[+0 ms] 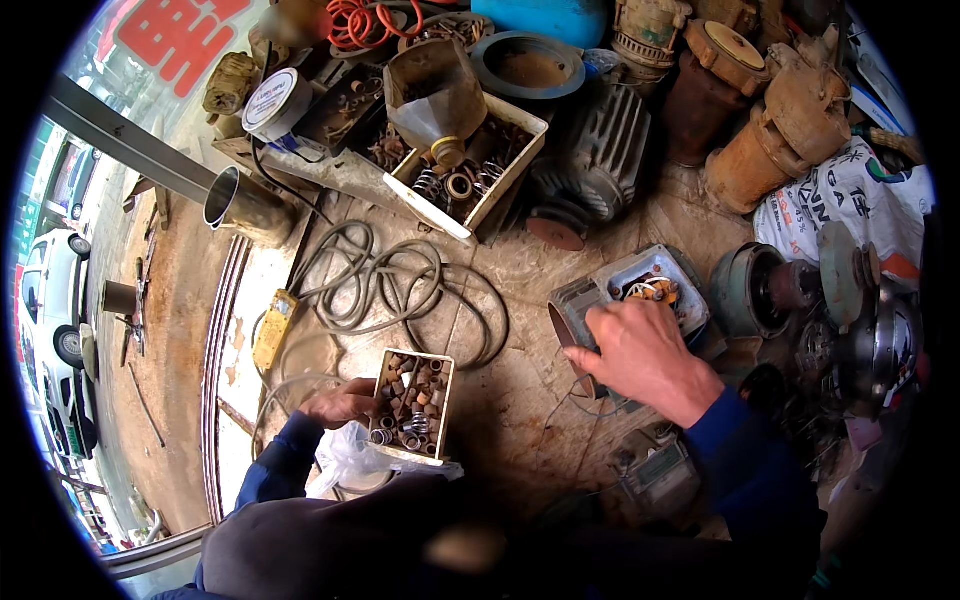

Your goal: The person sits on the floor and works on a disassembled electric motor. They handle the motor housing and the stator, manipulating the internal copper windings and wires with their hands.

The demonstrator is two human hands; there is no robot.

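Observation:
My left hand (340, 403) grips the left side of a small cream-coloured box (447, 408). Rusty bushings (428, 375) and a few shiny springs (415, 424) fill it. Below the box lies a crumpled clear plastic bag (350, 458). On the right, my right hand (645, 345) is closed over the near edge of a grey motor with an uncovered terminal box (622, 277). Wires (655, 290) show inside that box, just beyond my knuckles. The palm and most fingertips are hidden, so whatever they pinch cannot be made out.
A grey cable (350, 300) lies coiled beside a yellow power strip (272, 328). Further back stand a metal cup (240, 205), a larger parts tray (430, 218) under a cut plastic bottle (435, 95), and a finned motor (605, 145). Pump parts and a white sack (850, 205) crowd the right.

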